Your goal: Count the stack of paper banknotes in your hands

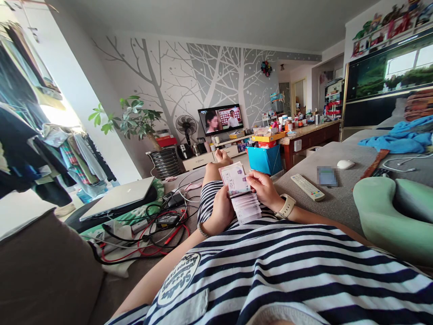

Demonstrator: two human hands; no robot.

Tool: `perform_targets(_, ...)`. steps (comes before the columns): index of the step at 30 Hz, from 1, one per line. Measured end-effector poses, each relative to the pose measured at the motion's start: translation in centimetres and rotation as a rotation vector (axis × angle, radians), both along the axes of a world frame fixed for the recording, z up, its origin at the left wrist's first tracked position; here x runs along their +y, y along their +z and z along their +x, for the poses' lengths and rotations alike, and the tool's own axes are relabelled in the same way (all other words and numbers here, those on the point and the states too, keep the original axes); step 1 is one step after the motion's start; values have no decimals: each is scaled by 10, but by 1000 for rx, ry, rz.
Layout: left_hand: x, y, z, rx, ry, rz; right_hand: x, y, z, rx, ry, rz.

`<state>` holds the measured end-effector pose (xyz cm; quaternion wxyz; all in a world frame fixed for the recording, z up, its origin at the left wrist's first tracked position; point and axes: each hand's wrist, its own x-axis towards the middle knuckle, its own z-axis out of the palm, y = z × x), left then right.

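Note:
A stack of pale printed banknotes (233, 177) is held upright over my lap, between my two hands. My left hand (220, 211) grips the lower left of the stack, thumb on the front. My right hand (264, 189) pinches its right edge between thumb and fingers. Below the stack, several overlapping pale notes (246, 208) hang in a stepped row towards the striped clothing (287, 246). How the fingers behind the notes are placed is hidden.
On the sofa at right lie a remote control (307, 187), a white mouse (345, 164), a blurred-out flat object (327, 176) and a green neck pillow (375, 212). To the left are tangled cables (158, 223) and a laptop (118, 197). A blue box (264, 159) stands beyond.

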<state>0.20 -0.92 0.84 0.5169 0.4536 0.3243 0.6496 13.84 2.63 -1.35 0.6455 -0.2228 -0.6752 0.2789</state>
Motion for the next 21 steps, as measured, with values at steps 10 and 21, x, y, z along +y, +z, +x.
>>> perform_targets(10,3,-3,0,17,-18,27,4,-3,0,12,36,8)
perform_targets(21,3,-5,-2,18,22,21,4,-4,0,21,32,10)
